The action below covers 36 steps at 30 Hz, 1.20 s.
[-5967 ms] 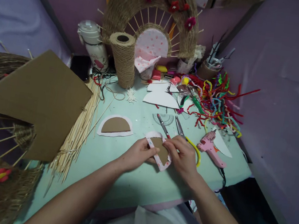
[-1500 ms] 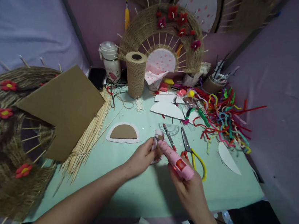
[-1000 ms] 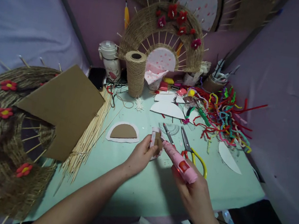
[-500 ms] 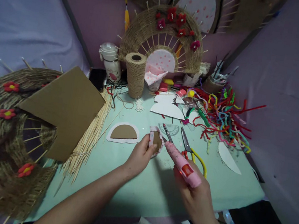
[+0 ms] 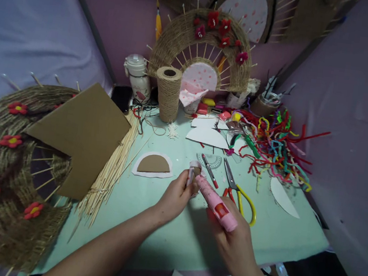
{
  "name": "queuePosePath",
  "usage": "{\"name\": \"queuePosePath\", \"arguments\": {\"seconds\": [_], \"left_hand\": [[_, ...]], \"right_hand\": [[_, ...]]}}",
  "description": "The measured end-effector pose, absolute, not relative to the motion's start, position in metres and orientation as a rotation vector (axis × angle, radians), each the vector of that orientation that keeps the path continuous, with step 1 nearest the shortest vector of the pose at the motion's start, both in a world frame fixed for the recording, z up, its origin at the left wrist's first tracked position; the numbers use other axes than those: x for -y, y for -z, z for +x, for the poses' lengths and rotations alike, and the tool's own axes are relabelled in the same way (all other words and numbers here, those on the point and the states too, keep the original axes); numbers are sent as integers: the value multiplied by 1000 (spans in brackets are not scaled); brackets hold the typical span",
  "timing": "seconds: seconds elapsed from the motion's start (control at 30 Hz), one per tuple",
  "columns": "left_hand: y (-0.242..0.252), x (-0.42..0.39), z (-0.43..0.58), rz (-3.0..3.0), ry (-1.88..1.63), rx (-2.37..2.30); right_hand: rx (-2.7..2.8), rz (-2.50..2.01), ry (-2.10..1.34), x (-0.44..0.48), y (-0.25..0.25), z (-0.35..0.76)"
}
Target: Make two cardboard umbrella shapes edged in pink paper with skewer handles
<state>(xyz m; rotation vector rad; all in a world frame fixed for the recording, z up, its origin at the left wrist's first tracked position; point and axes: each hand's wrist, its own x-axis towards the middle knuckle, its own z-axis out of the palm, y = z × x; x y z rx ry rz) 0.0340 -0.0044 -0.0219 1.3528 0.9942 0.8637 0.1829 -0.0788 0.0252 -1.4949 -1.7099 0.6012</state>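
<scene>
- While the left hand (image 5: 176, 196) pinches the small brown cardboard half-disc edged in white spotted fabric (image 5: 193, 174) upright just above the mint-green tabletop (image 5: 157, 234), the right hand (image 5: 232, 237) is closed round the pink hot-glue gun (image 5: 215, 201), nozzle seemingly touching the piece's edge.
- Piece sits mid-table, between the flat brown half-disc on white fabric (image 5: 153, 164) and the yellow-handled scissors (image 5: 239, 195).
- Handling, my read: light; card core stiff, fabric rim soft and floppy; would crease if squeezed hard.
- Best hold: thumb and fingers across the flat card faces, on the side away from the nozzle and any fresh glue.
- Gun looks like light rigid plastic; tip probably hot, so body only.
- Jute twine spool (image 5: 167, 93) and the tangle of coloured pipe cleaners (image 5: 278, 141) sit well back, apart from both hands.
</scene>
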Motion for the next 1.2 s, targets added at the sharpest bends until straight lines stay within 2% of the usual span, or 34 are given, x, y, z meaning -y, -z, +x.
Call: {"name": "queuePosePath", "arguments": {"seconds": [1.2], "left_hand": [[20, 4, 34, 1384, -856, -989]], "right_hand": [[1671, -1566, -570, 80, -15, 185]]}}
